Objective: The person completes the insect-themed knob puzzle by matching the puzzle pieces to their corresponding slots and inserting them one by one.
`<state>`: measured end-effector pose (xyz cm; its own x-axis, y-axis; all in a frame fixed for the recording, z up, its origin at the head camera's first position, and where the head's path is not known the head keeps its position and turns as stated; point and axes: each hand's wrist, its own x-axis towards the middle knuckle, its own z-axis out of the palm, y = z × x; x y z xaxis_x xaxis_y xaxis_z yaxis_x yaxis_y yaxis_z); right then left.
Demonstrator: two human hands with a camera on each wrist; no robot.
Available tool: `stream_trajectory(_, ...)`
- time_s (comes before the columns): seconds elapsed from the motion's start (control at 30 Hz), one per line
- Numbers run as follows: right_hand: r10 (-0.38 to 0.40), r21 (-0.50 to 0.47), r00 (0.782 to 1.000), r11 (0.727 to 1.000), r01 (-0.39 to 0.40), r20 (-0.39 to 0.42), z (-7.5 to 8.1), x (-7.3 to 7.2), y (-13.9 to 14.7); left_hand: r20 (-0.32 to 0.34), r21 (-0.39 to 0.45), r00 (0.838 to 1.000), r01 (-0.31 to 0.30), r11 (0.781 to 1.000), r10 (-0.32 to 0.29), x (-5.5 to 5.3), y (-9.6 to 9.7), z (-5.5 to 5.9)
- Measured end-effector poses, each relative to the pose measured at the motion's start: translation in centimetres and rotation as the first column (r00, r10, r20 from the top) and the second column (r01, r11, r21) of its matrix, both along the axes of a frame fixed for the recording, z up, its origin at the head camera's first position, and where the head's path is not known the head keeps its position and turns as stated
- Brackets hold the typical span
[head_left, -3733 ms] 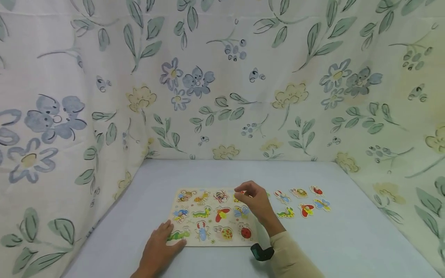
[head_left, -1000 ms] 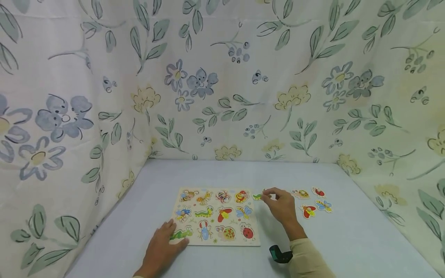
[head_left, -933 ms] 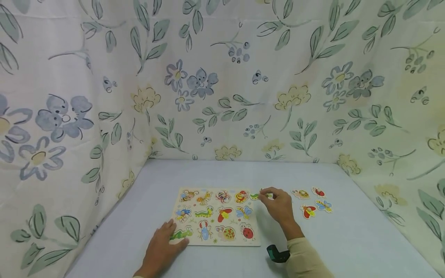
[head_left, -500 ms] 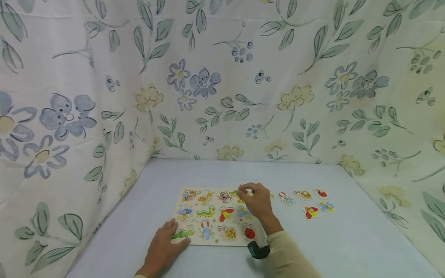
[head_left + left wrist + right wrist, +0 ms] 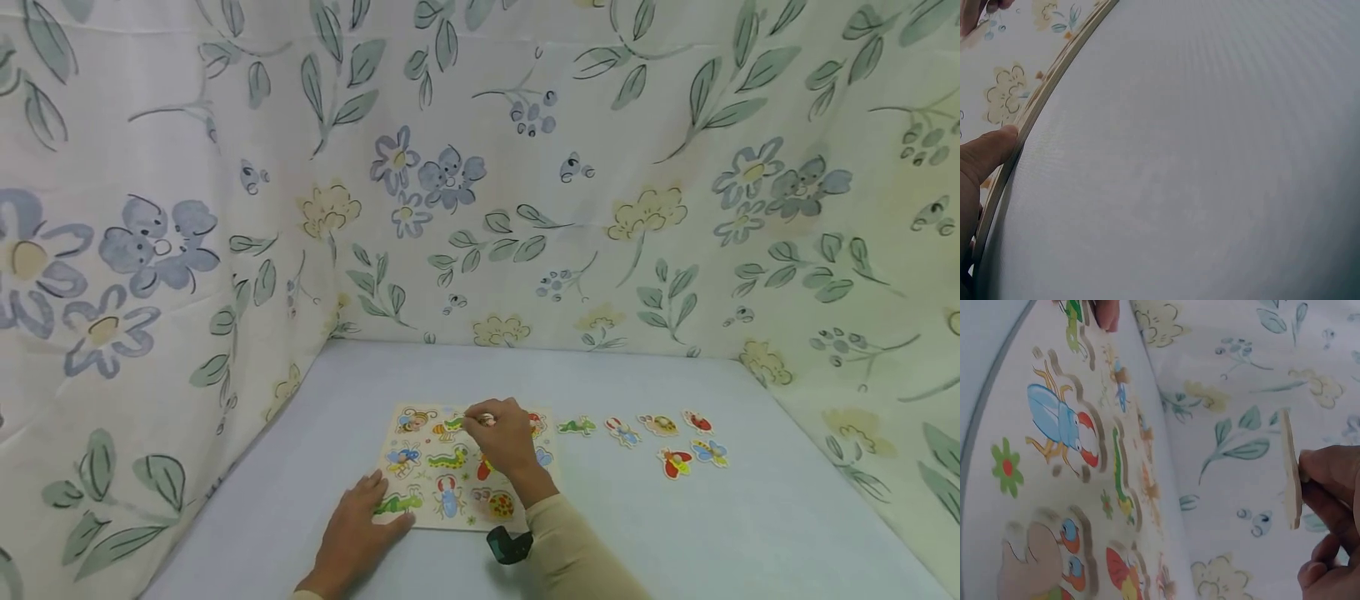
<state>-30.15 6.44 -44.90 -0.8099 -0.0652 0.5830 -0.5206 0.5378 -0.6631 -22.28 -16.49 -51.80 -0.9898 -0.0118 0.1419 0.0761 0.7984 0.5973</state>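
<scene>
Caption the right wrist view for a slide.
Right hand pinching a thin pale wooden puzzle piece, clear of a cream wooden board with creature-shaped recesses.

A long beige sleeve (image 5: 581, 554) runs up from the bottom edge of the head view, right of centre, plain in colour, with soft creases along the forearm. Against its left side, near the wrist, sits a small black device (image 5: 508, 546), angular and bent like an elbow, with a dark greenish tint on one face. The right hand (image 5: 501, 433) and left hand (image 5: 360, 529) are bare. At the bottom, left of centre, a sliver of second sleeve (image 5: 306, 595) shows, seemingly beige too, though the frame cuts it short.
</scene>
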Motion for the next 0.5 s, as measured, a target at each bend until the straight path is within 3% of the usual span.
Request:
stream_trajectory(0.3, 0.038, 0.062, 0.997, 0.997, -0.042, 0.062, -2.1, -0.6, -2.4, -0.040, -0.004, 0.999, 0.015, 1.000, -0.015, -0.2, 0.0, -0.3)
stream_trajectory(0.5, 0.045, 0.066, 0.974, 0.996, -0.062, 0.223, -3.6, -1.0, -3.0, -0.023, -0.004, 1.000, 0.006, 1.000, -0.006, 0.0, 0.0, -0.1)
